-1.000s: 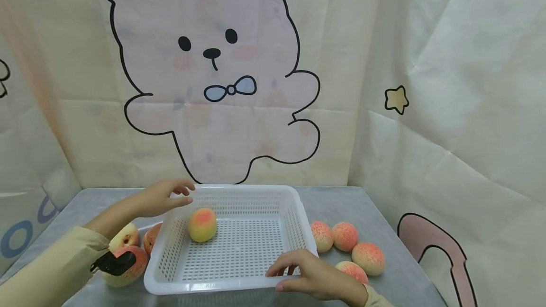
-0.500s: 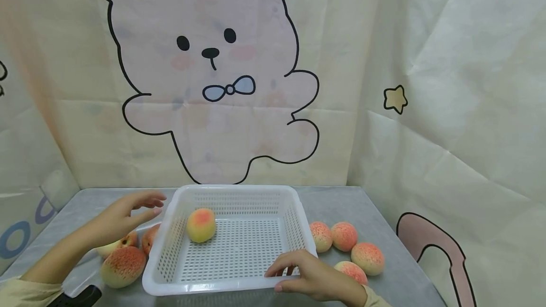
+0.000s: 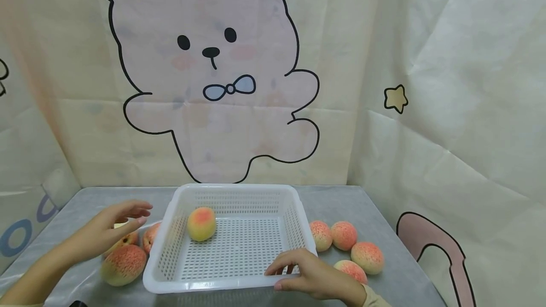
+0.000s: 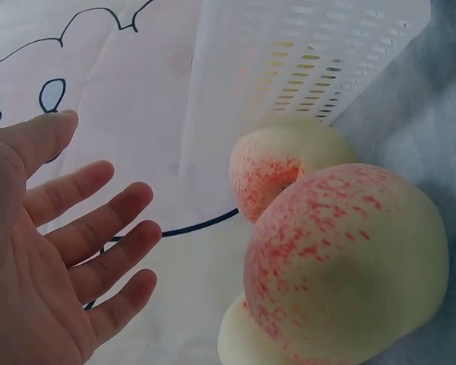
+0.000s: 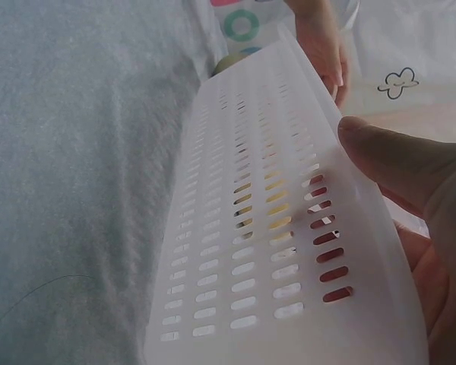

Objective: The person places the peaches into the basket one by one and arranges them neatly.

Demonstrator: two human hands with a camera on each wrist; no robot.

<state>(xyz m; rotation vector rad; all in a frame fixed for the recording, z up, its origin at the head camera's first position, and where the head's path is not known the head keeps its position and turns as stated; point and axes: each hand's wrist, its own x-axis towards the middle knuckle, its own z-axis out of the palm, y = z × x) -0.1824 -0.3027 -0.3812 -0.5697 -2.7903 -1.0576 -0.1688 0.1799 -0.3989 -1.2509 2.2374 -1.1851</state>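
A white plastic basket (image 3: 213, 285) with slotted walls stands on the table, a yellow-red peach (image 3: 202, 224) inside it at the left. My right hand (image 3: 313, 276) grips the basket's near rim close to the right corner. In the right wrist view its thumb (image 5: 395, 156) lies on the outside of the rim, its fingers behind the wall. My left hand (image 3: 108, 229) is empty, fingers spread and slightly bent, above the peaches left of the basket. Of these, a large speckled peach (image 3: 123, 265) lies nearest, with another peach (image 3: 151, 237) against the basket side and a third partly hidden by the hand.
Several reddish peaches (image 3: 368, 257) lie on the grey tablecloth (image 3: 332, 203) to the right of the basket, beyond my right hand. Behind the table hangs a cloth backdrop (image 3: 239, 131) with a cartoon bear.
My left hand has drawn back from above the basket's left rim, moving left and down to over the left peaches. The right hand and basket stay put.
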